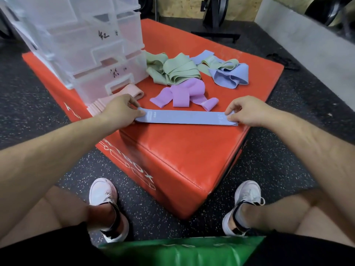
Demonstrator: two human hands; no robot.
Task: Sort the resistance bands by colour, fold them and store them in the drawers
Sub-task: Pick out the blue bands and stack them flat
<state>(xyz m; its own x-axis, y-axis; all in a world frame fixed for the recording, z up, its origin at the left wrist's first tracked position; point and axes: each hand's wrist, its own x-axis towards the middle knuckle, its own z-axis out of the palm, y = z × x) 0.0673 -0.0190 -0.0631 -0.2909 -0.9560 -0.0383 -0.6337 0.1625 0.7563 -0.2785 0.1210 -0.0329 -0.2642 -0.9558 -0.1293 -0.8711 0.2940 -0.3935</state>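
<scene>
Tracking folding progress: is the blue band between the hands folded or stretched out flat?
Stretched out flat, not folded: the blue band lies along the red box, left hand pinching one end, right hand the other.

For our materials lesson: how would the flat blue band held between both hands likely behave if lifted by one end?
Probably floppy: the blue band looks like thin fabric, like the crumpled bands behind. Likely light: the left hand and right hand only pinch its ends. Being flat, it shouldn't roll.
</scene>
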